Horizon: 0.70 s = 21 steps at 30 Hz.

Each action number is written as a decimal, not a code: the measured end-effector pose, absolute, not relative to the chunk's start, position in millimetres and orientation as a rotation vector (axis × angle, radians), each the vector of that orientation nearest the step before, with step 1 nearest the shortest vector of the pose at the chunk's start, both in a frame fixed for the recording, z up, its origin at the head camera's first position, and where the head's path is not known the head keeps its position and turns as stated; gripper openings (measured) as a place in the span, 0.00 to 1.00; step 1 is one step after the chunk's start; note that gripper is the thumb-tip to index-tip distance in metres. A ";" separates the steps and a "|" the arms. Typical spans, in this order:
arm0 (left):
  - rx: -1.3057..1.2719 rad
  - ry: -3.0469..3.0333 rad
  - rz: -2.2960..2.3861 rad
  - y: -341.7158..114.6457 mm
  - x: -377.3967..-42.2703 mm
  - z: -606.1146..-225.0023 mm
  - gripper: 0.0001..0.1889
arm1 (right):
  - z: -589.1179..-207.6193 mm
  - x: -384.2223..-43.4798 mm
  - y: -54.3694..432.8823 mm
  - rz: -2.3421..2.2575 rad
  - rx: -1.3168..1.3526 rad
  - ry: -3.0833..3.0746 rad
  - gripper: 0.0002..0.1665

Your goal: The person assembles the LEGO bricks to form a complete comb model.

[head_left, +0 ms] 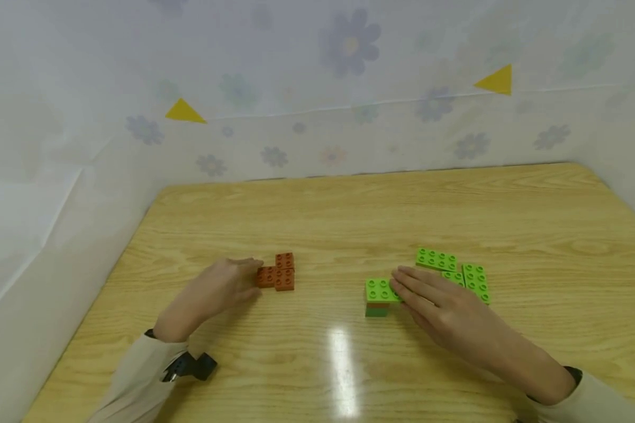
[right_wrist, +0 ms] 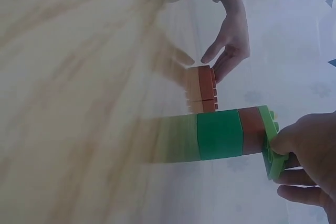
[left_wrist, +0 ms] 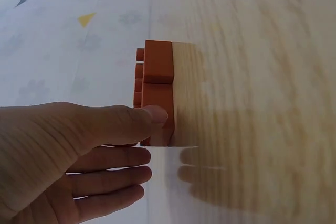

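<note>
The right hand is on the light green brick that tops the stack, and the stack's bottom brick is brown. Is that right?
Not quite: the bottom brick is dark green, as the right wrist view shows. The right hand is on the light green brick.

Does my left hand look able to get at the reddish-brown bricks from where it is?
Yes, most likely: the left hand is right at the reddish-brown bricks, thumb and forefinger parted toward the nearest one, and nothing shows in the way.
</note>
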<state>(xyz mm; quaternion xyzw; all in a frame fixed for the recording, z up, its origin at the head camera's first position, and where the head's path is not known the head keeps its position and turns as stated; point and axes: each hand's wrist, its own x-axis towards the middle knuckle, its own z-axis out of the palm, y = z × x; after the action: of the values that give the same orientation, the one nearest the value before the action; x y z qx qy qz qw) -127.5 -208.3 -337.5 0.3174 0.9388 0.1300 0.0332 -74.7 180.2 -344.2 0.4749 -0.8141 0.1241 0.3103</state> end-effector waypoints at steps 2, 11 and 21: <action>0.980 2.893 0.416 -208.4 -127.4 -341.3 0.23 | -345.2 -74.9 179.7 0.317 1.255 -2.134 0.30; 0.974 2.918 0.482 -206.1 -125.8 -347.6 0.25 | -344.1 -74.6 179.4 0.301 1.267 -2.140 0.30; 0.990 2.912 0.513 -203.9 -126.3 -352.0 0.22 | -343.9 -74.6 179.0 0.293 1.268 -2.138 0.30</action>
<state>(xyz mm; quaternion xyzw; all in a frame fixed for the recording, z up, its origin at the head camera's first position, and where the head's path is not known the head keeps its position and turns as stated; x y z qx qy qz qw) -126.3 -203.9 -352.0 0.3176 0.9338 0.1645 0.0119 -74.6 179.0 -343.9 0.4811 -0.8110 0.1112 0.3138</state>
